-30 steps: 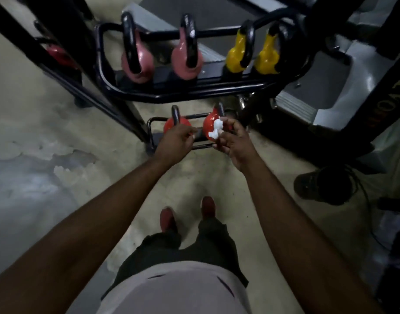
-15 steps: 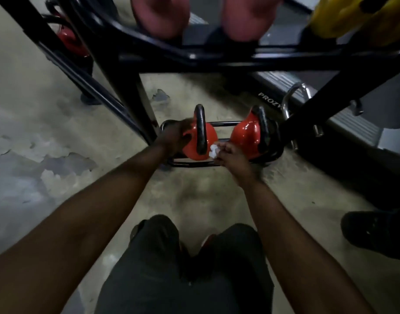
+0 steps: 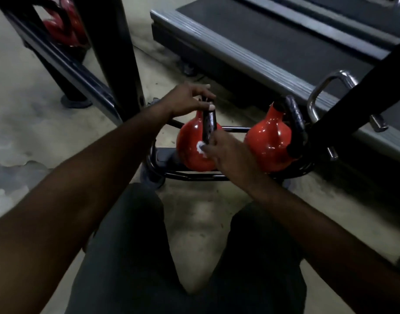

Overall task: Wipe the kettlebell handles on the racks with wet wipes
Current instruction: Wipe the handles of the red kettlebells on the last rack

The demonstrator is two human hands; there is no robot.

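Note:
Two red kettlebells with black handles stand on the low black rack tier (image 3: 194, 176) near the floor. My left hand (image 3: 187, 100) pinches the top of the left kettlebell's handle (image 3: 208, 126). My right hand (image 3: 226, 152) holds a small white wet wipe (image 3: 200, 148) against the lower end of that same handle, where it meets the red body of the left kettlebell (image 3: 190, 146). The right kettlebell (image 3: 270, 141) stands untouched, its handle tilted to the right.
A black rack upright (image 3: 113, 60) rises at the left, with another red kettlebell (image 3: 63, 26) behind it. A grey treadmill deck (image 3: 285, 46) lies behind the rack, a chrome handle (image 3: 325, 87) at its edge. My knees fill the foreground above the concrete floor.
The view has dropped closer to the low tier. My right hand moved from the right kettlebell to the left one's handle with the wipe. My left hand shifted up onto that handle's top.

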